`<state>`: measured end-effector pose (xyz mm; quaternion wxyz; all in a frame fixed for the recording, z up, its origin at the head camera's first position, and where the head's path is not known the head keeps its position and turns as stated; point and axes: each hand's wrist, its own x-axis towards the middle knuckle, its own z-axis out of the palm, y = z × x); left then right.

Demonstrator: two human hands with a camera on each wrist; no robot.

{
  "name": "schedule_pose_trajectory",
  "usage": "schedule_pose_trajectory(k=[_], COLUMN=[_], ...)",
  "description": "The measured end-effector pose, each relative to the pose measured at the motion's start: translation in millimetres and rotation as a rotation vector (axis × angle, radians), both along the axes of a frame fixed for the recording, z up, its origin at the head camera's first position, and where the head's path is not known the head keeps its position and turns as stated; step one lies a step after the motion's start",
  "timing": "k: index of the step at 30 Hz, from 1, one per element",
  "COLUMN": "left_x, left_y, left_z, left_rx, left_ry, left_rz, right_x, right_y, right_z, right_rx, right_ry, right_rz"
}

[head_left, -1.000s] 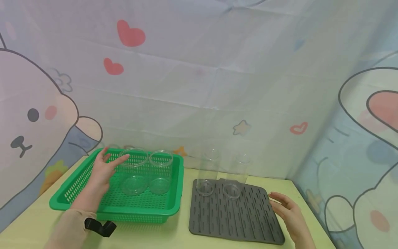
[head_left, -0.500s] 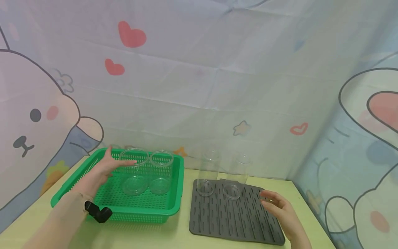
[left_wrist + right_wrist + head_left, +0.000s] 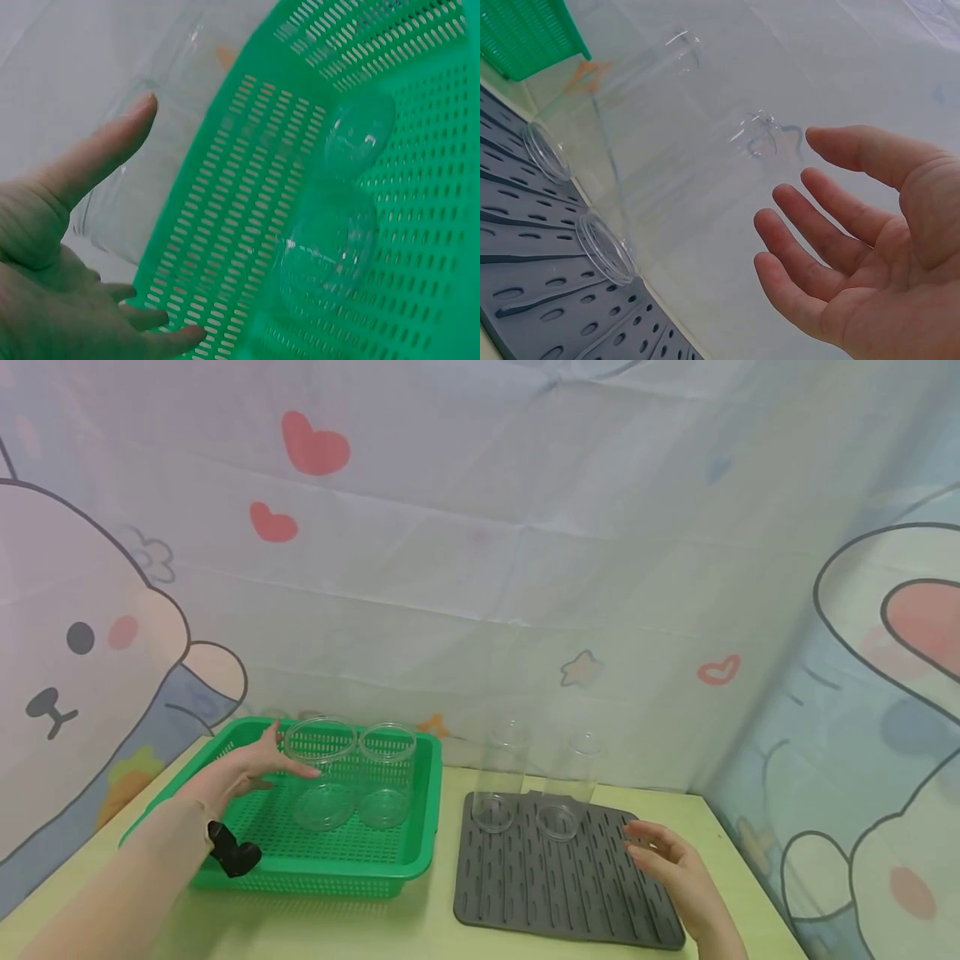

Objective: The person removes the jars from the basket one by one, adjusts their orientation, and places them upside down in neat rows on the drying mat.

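Inside a green plastic basket point(image 3: 315, 865) stand two clear jars, a wider jar point(image 3: 322, 806) on the left and a narrower jar point(image 3: 386, 810) on its right. My left hand point(image 3: 262, 764) is beside the wider jar, thumb and fingers spread around its left side; the left wrist view shows no grip on it. On a grey drying mat point(image 3: 555, 893) two tall clear cylinders, a left cylinder point(image 3: 493, 814) and a right cylinder point(image 3: 558, 822), stand upright. Over the mat's right edge hovers my right hand point(image 3: 678, 872), fingers loosely bent and holding nothing, apart from the right cylinder.
A pale yellow table point(image 3: 427, 910) carries the basket and mat, with a strip of tabletop between them. Close behind hangs a printed cloth backdrop point(image 3: 480, 568), which also covers both sides. A black strap piece point(image 3: 232, 852) is on the left wrist.
My left hand has lowered and moved slightly right, closer to the wider jar. My right hand has shifted left over the mat's edge. Jars and cylinders stay put.
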<state>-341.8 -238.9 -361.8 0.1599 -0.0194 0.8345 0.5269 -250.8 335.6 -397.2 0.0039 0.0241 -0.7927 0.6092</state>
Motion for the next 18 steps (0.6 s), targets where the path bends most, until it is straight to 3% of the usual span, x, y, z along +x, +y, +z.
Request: schedule_pose_trajectory(k=[9,18], left_x=[-8.8,-15.2], left_y=[-2.7,-2.9], left_z=[-8.1,-15.6], left_rx=[0.003,0.047], left_ry=[-0.023,0.027], left_rz=[-0.043,-0.101], right_x=[-0.2,-1.1], right_y=[1,2], right_z=[-1.6,-2.8], right_rx=[-0.009,0.001], right_ry=[-0.017,-0.028], right_rz=[-0.007,-0.032])
